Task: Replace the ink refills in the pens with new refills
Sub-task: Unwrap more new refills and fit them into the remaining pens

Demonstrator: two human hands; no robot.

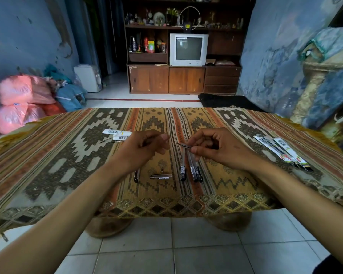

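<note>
On the low table, a patterned cloth (71, 155) covers the whole top and serves as the work surface; its weave probably keeps round parts from rolling.

Both forearms reach in from the near edge, and the hands meet above the middle of the cloth, where the work can be seen directly from above.

Left hand (145, 149): fingers curled, thumb pressed toward the forefinger as in a pinch. What it holds, if anything, cannot be made out.

Right hand (214, 149): thumb and forefinger pinch a thin dark refill (183, 145), its fine tip pointing toward the left hand. Judged from this pose, the current step is fitting or withdrawing a refill, with the parts held level for alignment.

Three pens (190, 169) lie side by side just beneath the right hand, pointing away from the person, probably grouped as the batch in work.

A short clear barrel piece (160, 176) lies crosswise near the front edge, and a thin dark piece (136, 176) lies just left of it under the left wrist; both appear to be set aside from a dismantled pen.

Packets of new refills (281, 151) are fanned at the right edge, well apart from the pens.

Two opened wrappers (117, 134) with barcodes lie beyond the left hand, apparently discarded away from the fresh stock.
</note>
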